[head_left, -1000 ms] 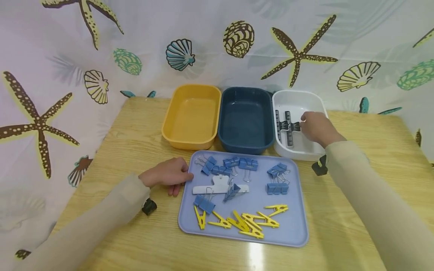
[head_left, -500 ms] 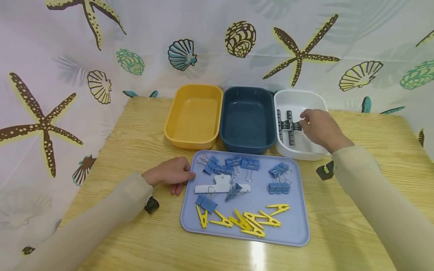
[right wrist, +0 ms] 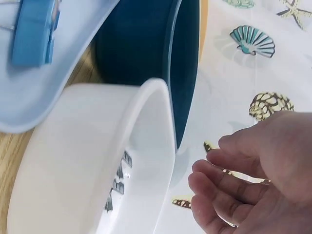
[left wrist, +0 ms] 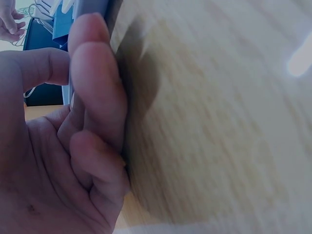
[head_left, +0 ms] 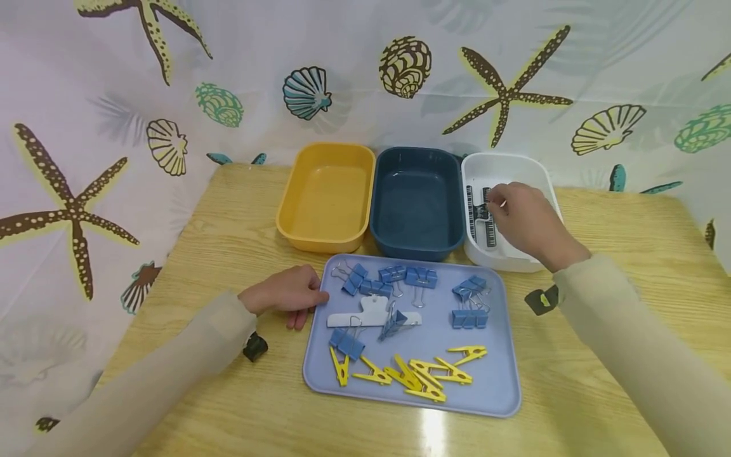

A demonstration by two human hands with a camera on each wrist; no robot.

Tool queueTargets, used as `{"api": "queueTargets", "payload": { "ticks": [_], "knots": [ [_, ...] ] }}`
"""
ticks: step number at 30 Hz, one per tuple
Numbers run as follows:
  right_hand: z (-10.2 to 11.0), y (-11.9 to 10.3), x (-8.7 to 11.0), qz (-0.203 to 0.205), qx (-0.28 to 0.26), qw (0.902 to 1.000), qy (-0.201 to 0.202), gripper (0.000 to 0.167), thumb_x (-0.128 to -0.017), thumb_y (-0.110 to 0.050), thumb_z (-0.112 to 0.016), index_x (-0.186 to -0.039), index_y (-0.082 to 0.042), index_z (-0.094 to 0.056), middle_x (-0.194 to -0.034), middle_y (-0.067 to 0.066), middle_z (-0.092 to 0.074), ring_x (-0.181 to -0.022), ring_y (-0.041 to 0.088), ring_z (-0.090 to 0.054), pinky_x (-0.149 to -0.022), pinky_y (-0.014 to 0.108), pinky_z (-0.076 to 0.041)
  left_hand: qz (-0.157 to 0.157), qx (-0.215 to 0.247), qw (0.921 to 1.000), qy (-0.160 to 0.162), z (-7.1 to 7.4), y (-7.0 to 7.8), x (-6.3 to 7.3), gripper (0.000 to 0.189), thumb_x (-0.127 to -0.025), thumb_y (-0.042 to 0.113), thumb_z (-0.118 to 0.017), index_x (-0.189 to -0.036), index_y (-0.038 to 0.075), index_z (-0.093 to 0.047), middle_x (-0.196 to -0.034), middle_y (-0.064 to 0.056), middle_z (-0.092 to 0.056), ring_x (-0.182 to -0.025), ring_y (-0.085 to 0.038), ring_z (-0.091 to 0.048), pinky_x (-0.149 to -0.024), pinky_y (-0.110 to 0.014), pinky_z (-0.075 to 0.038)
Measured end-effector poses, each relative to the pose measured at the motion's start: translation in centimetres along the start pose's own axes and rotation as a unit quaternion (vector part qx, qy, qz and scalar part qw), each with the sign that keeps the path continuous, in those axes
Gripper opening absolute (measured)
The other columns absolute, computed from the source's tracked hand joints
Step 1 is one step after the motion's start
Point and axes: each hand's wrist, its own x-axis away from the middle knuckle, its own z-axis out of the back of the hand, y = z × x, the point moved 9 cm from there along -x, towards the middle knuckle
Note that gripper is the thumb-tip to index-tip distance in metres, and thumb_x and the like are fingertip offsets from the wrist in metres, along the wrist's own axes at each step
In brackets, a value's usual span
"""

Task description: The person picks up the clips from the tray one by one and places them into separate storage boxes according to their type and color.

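Observation:
My right hand point(head_left: 528, 219) hovers over the white bin point(head_left: 505, 259), its fingers loosely bent with nothing between them, as the right wrist view shows. In that bin lie black wide-bar clips point(head_left: 490, 235), partly hidden by the hand. My left hand point(head_left: 285, 293) holds the left rim of the lavender tray point(head_left: 411, 397), thumb at the rim and other fingers bent against the table beside it. On the tray lie several blue binder clips point(head_left: 470, 318), a white wide-bar clip point(head_left: 374, 311) and several yellow clothespins point(head_left: 374, 372).
A yellow bin point(head_left: 327, 197) and a dark blue bin point(head_left: 419, 203) stand side by side, left of the white one. All three are behind the tray on the wooden table point(head_left: 240, 393). A patterned cloth point(head_left: 354, 38) hangs behind them.
My right hand, earlier by the right-hand black clip, has shifted slightly left above it and now covers part of it. The left hand has stayed at the tray's rim.

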Motion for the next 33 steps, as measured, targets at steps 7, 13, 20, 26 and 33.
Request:
{"api": "queueTargets", "payload": {
  "ticks": [7, 13, 20, 26, 33],
  "knots": [
    [-0.2, -2.4, 0.7, 0.019, -0.014, 0.9997, -0.002, 0.025, -0.096, -0.008, -0.050, -0.113, 0.005, -0.063, -0.102, 0.022, -0.063, -0.090, 0.032, -0.057, -0.084, 0.048, -0.048, -0.001, 0.002, 1.0000, -0.002, -0.1, 0.0, 0.1, 0.037, -0.095, 0.027, -0.052, -0.066, 0.005, -0.061, -0.049, -0.007, -0.063, -0.036, -0.017, -0.058, -0.043, -0.024, -0.042],
    [-0.3, -3.7, 1.1, 0.027, -0.017, 0.9995, -0.007, 0.024, -0.096, -0.010, -0.052, -0.114, 0.003, -0.063, -0.104, 0.019, -0.064, -0.092, 0.030, -0.057, -0.087, 0.048, -0.049, 0.003, 0.008, 1.0000, -0.001, -0.2, -0.3, 0.0, 0.037, -0.096, 0.027, -0.052, -0.067, 0.005, -0.061, -0.049, -0.008, -0.063, -0.036, -0.017, -0.058, -0.041, -0.025, -0.042],
    [-0.4, -4.6, 1.4, 0.046, -0.012, 0.9989, -0.001, 0.020, -0.095, -0.007, -0.054, -0.109, 0.003, -0.064, -0.103, 0.018, -0.065, -0.091, 0.030, -0.060, -0.085, 0.047, -0.050, -0.001, 0.009, 1.0000, 0.000, -0.2, -0.2, 0.0, 0.037, -0.095, 0.027, -0.052, -0.066, 0.005, -0.061, -0.049, -0.009, -0.063, -0.036, -0.017, -0.058, -0.041, -0.026, -0.044],
    [-0.4, -5.3, 1.8, 0.060, -0.014, 0.9981, 0.000, 0.019, -0.094, -0.006, -0.055, -0.108, 0.003, -0.064, -0.102, 0.018, -0.066, -0.093, 0.030, -0.062, -0.086, 0.047, -0.050, -0.008, 0.002, 1.0000, 0.002, -0.1, 0.0, 0.0, 0.037, -0.095, 0.027, -0.052, -0.066, 0.006, -0.061, -0.048, -0.008, -0.063, -0.036, -0.017, -0.058, -0.042, -0.025, -0.043],
    [-0.8, -6.1, 2.1, 0.072, -0.013, 0.9973, -0.010, 0.020, -0.094, -0.007, -0.056, -0.110, 0.002, -0.065, -0.104, 0.016, -0.067, -0.095, 0.028, -0.061, -0.086, 0.046, -0.050, 0.000, 0.000, 1.0000, 0.002, 0.0, 0.0, 0.2, 0.037, -0.096, 0.027, -0.052, -0.066, 0.005, -0.061, -0.049, -0.008, -0.063, -0.036, -0.017, -0.058, -0.041, -0.024, -0.041]
  ]
}}
